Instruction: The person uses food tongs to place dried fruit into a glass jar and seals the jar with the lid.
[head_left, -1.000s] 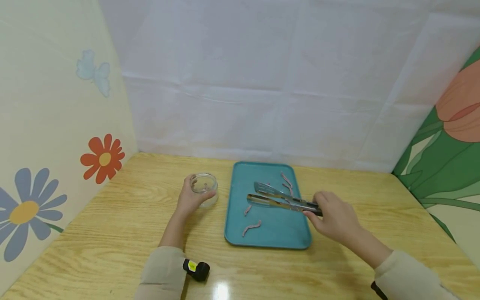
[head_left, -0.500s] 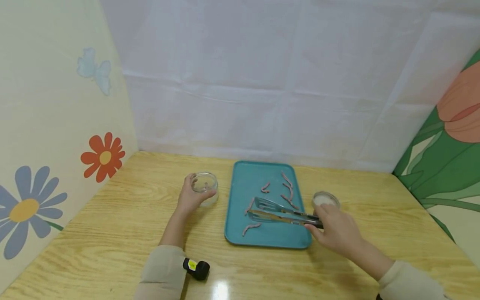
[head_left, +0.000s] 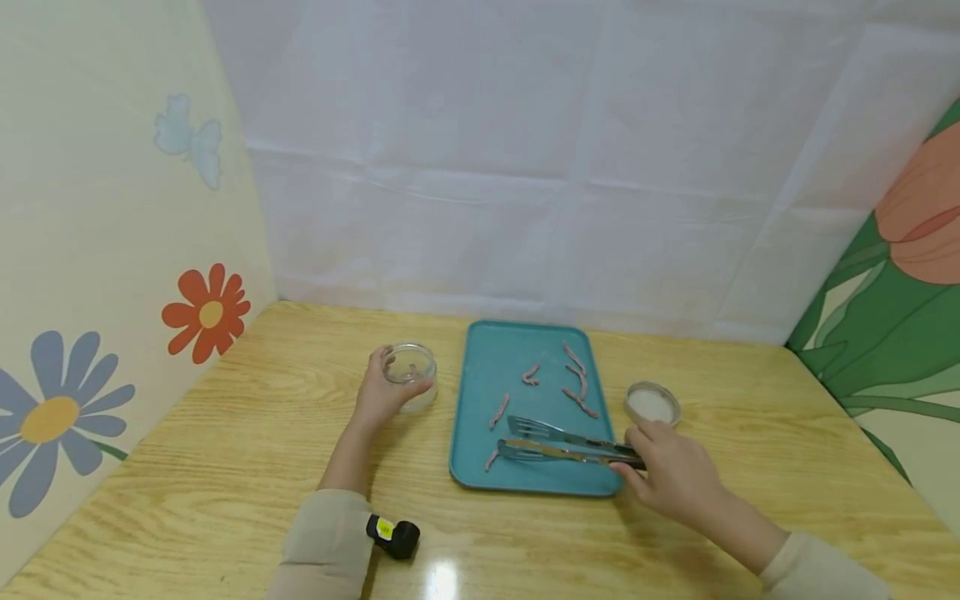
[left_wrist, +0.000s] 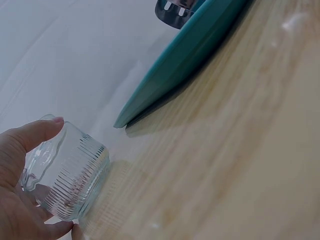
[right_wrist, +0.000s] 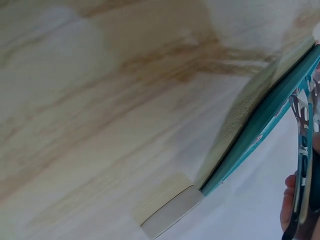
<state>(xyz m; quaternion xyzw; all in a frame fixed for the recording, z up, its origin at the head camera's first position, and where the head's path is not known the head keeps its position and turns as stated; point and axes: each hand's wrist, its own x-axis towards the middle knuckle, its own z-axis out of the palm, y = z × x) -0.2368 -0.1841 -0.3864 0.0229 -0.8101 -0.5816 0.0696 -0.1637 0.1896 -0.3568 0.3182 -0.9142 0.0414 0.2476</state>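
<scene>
My left hand (head_left: 375, 398) grips a small clear glass jar (head_left: 422, 398) by its side, left of the tray; something small and pinkish lies inside. Fine ribs run round the jar's wall in the left wrist view. My right hand (head_left: 678, 471) holds metal tongs (head_left: 573, 448) by their dark handles. Their slotted ends are spread apart over the lower part of the teal tray (head_left: 476, 358). Several thin pink worm-like strips (head_left: 576, 371) are scattered on the tray. One tongs end partly covers the lowest strip (head_left: 491, 460); whether they touch is unclear.
A round shallow lid (head_left: 652, 404) with a pale inside lies right of the tray, just beyond my right hand. The wooden table (head_left: 247, 467) meets a white cloth backdrop (head_left: 465, 167) behind. Flower-printed panels (head_left: 90, 250) stand at both sides.
My right hand has moved the tongs towards me, from the tray's middle to the lowest strip. This uncovers more strips and the round lid. My left hand and the jar stay put.
</scene>
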